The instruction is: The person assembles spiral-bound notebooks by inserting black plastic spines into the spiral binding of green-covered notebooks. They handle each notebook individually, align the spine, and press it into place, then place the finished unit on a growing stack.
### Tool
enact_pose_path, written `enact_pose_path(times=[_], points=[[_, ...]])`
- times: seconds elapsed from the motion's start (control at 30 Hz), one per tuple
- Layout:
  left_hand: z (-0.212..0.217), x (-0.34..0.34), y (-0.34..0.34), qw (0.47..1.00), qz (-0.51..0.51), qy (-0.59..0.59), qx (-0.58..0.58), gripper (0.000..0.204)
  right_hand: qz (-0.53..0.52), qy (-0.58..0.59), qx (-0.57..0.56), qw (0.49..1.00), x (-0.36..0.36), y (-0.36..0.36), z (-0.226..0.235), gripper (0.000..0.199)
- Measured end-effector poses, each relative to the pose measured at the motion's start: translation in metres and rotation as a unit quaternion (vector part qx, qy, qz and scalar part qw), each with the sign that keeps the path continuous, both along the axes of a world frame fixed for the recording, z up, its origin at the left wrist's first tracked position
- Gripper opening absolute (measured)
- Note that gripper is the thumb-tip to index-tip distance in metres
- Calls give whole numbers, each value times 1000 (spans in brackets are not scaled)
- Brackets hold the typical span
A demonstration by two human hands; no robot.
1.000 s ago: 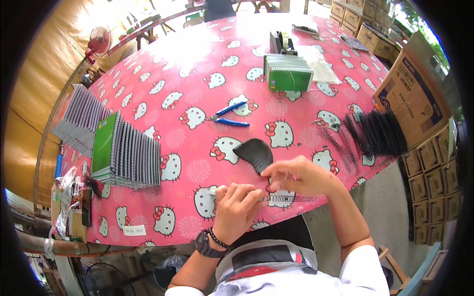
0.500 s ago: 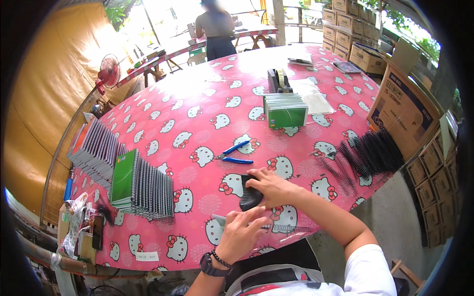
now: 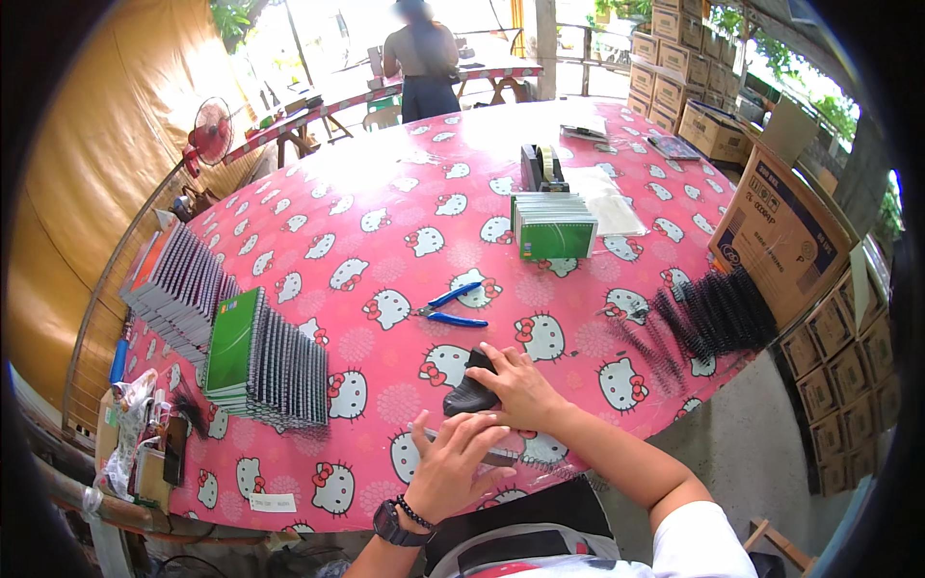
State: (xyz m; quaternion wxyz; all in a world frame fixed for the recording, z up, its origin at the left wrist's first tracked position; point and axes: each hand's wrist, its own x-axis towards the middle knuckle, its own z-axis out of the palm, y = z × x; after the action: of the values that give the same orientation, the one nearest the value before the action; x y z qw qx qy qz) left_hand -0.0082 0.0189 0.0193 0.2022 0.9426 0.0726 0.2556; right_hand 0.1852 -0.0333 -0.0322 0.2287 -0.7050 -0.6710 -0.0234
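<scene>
My right hand is curled around a dark, rounded block-like thing on the table; its kind I cannot make out. Just nearer to me, my left hand lies with fingers spread, the fingertips reaching the lower edge of the dark thing. Beneath and beside the left fingers shows a narrow greyish strip, mostly hidden. From it a thin spiral coil runs to the right along the near table edge. Blue-handled cutting pliers lie with handles apart beyond my hands.
Stacks of spiral notebooks stand at left, beside a box of supplies. Ahead are a green notebook stack and a tape dispenser. Black coils lie by a carton at right. A person stands far off.
The dark thing has slid slightly left under my right hand and turned more aslant. My left hand has shifted a little left, its fingers now spread flatter. The whole view has shifted slightly.
</scene>
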Motion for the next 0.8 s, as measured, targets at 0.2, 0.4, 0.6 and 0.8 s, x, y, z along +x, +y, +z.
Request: enact_pose_path(times=[0.2, 0.4, 0.6, 0.8], points=[[-19, -19, 19, 998, 68, 4, 16, 28, 44, 390, -47, 919, 8, -45, 44, 53], [-21, -13, 15, 998, 58, -23, -19, 25, 52, 468, -66, 880, -10, -77, 34, 47], [-20, -12, 16, 998, 56, -26, -23, 25, 116, 510, -62, 850, -9, -76, 42, 49], [-23, -15, 18, 998, 64, -3, -27, 36, 131, 543, -77, 826, -14, -65, 44, 60]])
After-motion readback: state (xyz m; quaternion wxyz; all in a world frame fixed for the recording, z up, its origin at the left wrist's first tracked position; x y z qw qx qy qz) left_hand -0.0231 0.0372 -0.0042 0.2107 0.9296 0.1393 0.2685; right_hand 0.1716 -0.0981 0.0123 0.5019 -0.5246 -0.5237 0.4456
